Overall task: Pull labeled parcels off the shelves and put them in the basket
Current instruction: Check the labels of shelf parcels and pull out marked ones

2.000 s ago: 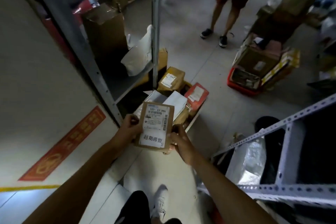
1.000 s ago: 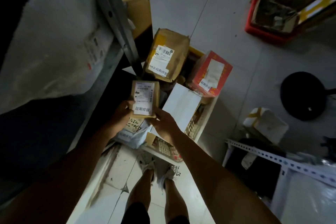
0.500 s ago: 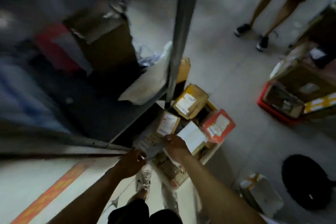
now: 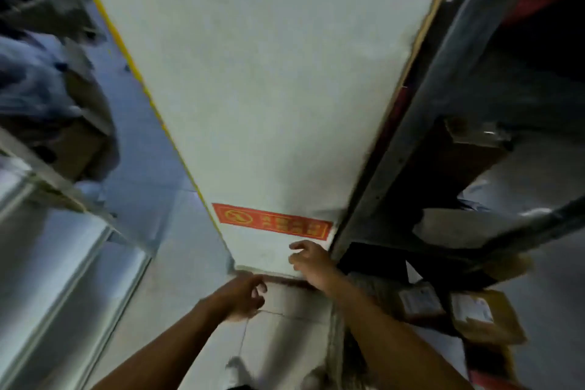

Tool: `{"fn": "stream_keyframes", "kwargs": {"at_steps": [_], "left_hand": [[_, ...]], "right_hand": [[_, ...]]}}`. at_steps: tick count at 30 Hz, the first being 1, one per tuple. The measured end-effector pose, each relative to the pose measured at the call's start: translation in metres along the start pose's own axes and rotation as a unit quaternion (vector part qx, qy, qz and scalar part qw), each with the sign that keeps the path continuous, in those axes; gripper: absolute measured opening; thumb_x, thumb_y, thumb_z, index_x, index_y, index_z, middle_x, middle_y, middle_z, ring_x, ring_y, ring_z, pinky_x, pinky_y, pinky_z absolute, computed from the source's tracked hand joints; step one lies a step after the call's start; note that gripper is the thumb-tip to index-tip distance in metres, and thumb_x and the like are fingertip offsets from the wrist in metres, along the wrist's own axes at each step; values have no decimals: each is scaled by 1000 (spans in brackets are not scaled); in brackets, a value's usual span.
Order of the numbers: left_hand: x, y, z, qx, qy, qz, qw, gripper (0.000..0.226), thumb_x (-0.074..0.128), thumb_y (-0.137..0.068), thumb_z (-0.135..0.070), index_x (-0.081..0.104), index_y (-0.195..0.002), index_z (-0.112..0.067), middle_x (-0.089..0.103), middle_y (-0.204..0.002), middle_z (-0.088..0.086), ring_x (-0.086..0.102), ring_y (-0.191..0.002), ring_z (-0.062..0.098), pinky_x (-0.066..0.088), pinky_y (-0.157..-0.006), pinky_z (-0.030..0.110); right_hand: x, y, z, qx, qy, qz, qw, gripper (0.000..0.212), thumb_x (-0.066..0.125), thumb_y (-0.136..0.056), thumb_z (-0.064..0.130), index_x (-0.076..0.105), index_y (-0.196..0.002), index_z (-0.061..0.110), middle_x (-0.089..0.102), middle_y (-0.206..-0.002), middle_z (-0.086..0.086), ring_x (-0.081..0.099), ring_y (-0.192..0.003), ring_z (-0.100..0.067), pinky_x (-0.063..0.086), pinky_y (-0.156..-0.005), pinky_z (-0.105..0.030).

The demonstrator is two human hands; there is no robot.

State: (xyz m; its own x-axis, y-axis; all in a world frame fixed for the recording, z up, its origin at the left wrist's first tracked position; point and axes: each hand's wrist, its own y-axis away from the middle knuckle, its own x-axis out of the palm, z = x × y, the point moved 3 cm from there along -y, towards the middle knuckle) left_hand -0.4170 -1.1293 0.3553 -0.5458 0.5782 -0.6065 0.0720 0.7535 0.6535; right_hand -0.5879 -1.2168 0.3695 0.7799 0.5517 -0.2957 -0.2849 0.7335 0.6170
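Parcels (image 4: 471, 310) with white labels lie low at right, packed together under the dark metal shelf (image 4: 411, 142); two brown ones sit side by side, labels facing up. Basket itself I cannot make out through the blur. Both hands are empty. Left hand (image 4: 243, 296) hangs over the floor tiles, fingers loosely curled, gripping nothing. Right hand (image 4: 308, 258) is raised just beside the shelf upright, fingers spread and relaxed, in front of the pale wall panel (image 4: 269, 73). Hands are apart, right one higher in frame. Red sign (image 4: 272, 221) with yellow characters is stuck low on the panel, just above the right hand; I cannot read it. Yellow stripe (image 4: 139, 73) runs along the panel's left edge. Second shelf (image 4: 57, 190) at far left holds blurred bags and a brown box. Frame is heavily motion-smeared.
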Motion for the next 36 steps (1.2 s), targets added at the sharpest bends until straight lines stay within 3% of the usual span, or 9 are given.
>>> {"fn": "stream_keyframes", "kwargs": {"at_steps": [4,7,9,13,19,22,26,31,36], "left_hand": [[-24,67,91,-61,61,-86,993,32,55,-97,-28,59,-128,-23,66,-125,1,61,-112,16,45,-91,25],[-34,124,159,-119,104,-140,977,34,54,-97,-30,59,-129,-22,66,-125,1,59,-115,17,45,-94,27],[-40,162,201,-157,135,-181,962,34,53,-97,-32,59,-130,-23,65,-126,-1,59,-116,16,45,-95,28],[-41,234,258,-231,204,-261,915,33,55,-96,-31,61,-127,-23,67,-120,-2,62,-110,16,47,-96,27],[-33,335,297,-339,273,-408,803,31,59,-93,-28,65,-123,-22,70,-114,-1,66,-107,20,50,-90,28],[-28,390,305,-392,297,-467,735,30,60,-93,-30,66,-121,-23,70,-112,-2,66,-106,20,52,-88,29],[-10,465,313,-424,315,-541,655,28,59,-94,-27,67,-120,-23,70,-114,-1,65,-97,15,55,-86,31],[23,548,310,-464,321,-594,573,24,60,-96,-24,68,-118,-18,71,-110,0,67,-96,16,58,-85,36],[54,625,318,-482,315,-629,523,23,59,-98,-25,65,-120,-20,68,-108,-2,65,-92,12,51,-74,23]], "right_hand": [[102,10,70,-73,106,101,987,26,64,-90,21,64,-117,20,68,-106,-6,66,-84,-15,54,-76,-23],[185,13,115,-142,173,149,963,32,62,-92,21,66,-124,20,69,-107,-2,68,-98,-21,56,-90,-33],[241,17,143,-171,205,187,945,31,63,-90,23,67,-121,25,70,-108,-2,69,-98,-21,55,-90,-37],[336,41,192,-233,237,275,902,32,59,-95,20,62,-127,21,65,-116,-1,65,-104,-19,51,-88,-28],[448,81,236,-317,305,368,819,27,62,-93,21,65,-120,21,68,-108,-6,69,-94,-25,54,-76,-34],[490,110,250,-357,326,404,777,27,62,-91,20,67,-118,22,68,-95,1,69,-91,-23,54,-76,-31],[532,149,255,-382,352,460,720,24,58,-93,20,65,-114,28,61,-84,10,67,-89,-18,49,-63,-21],[584,212,252,-422,368,507,656,20,61,-94,23,65,-113,28,61,-88,10,62,-86,-13,48,-74,-25],[637,297,258,-476,355,532,603,16,63,-92,26,65,-103,37,66,-90,11,65,-87,-13,53,-76,-28]]}}
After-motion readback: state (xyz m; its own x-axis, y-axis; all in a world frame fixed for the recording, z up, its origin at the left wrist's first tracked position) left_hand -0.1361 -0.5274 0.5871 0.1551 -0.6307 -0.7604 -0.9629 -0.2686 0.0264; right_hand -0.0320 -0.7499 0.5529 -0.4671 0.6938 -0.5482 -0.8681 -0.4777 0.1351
